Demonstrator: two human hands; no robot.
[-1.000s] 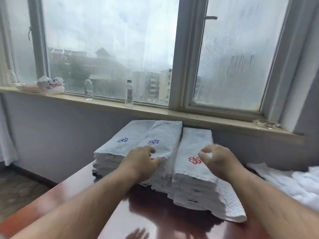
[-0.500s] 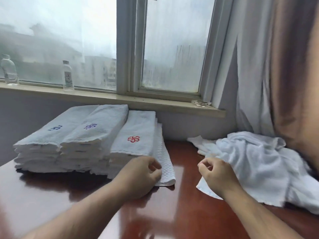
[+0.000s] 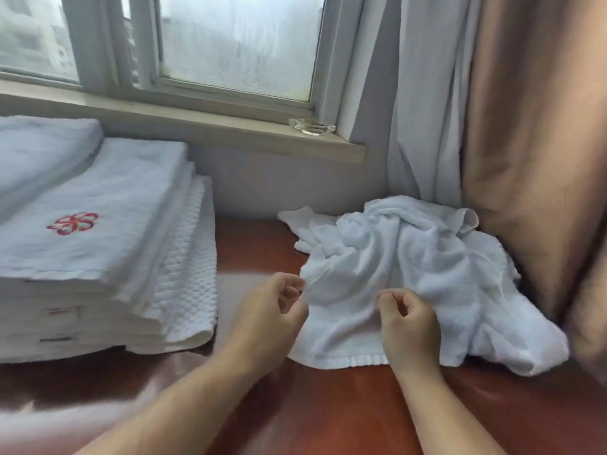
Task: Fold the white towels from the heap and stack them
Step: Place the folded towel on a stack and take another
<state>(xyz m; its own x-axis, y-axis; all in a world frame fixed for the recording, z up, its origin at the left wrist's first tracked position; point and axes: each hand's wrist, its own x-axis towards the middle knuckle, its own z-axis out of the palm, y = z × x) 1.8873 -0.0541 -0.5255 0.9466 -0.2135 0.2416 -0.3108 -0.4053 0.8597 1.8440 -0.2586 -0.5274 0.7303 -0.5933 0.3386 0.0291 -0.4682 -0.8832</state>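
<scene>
Head view: swung right from a moment ago, off the folded stack (image 3: 82, 251) at left and onto the heap (image 3: 410, 257) at centre right. Brought across too: left hand (image 3: 269, 316) curled at the heap's near edge, right hand (image 3: 410, 326) curled on top; cannot tell whether gripping cloth. Suggests one fold done, next pick-up starting. Glossy red-brown counter (image 3: 328, 405), fogged window (image 3: 236, 44) above, curtain (image 3: 525, 126) at right.

Two towel stacks (image 3: 98, 208) (image 3: 39, 149), one crumpled heap (image 3: 410, 257) — two hands (image 3: 266, 320) (image 3: 410, 330), one ashtray (image 3: 312, 127)
</scene>
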